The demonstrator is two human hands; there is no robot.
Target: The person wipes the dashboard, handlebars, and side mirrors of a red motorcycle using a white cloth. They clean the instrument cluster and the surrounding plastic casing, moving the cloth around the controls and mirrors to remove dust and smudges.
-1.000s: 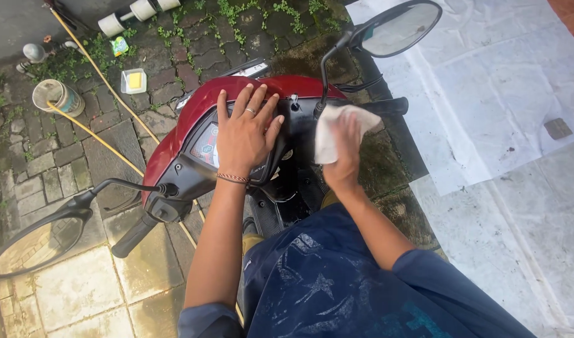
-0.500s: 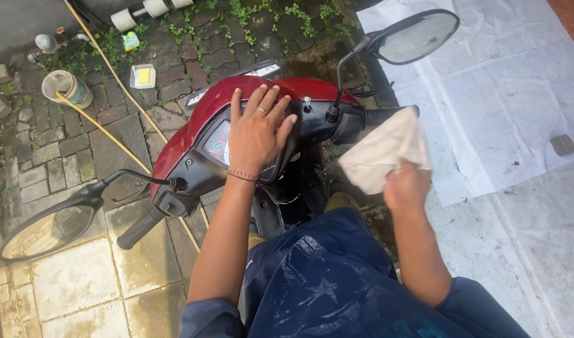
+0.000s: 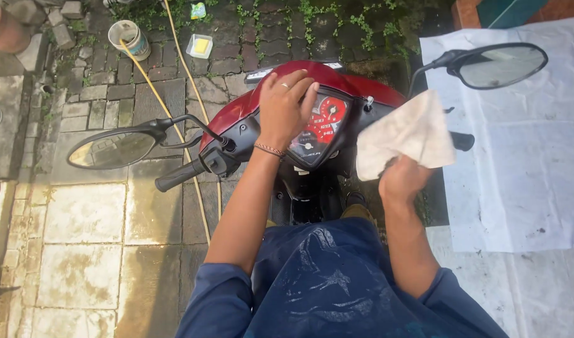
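I sit on a red scooter point(image 3: 356, 87) and look down on its handlebars. My left hand point(image 3: 287, 106) lies flat on the left part of the red instrument panel point(image 3: 321, 122), fingers spread, with a ring and a bead bracelet on it. My right hand point(image 3: 403, 181) is raised just right of the panel and grips a dirty white cloth point(image 3: 403, 134), which hangs open in front of the right handlebar. A black left grip point(image 3: 177, 176) sticks out below the left mirror point(image 3: 112, 149). The right mirror point(image 3: 503, 66) stands above the cloth.
A yellow hose point(image 3: 174, 119) runs across the paving to the left of the scooter. A paint bucket point(image 3: 130, 39) and a small white tub point(image 3: 200, 46) stand at the back. White sheeting point(image 3: 525, 175) covers the ground on the right. Weeds grow between the bricks ahead.
My right hand has lifted the cloth off the panel's right side and drawn it back toward me, where it now hangs spread. My left hand stays on the panel. My view has shifted right.
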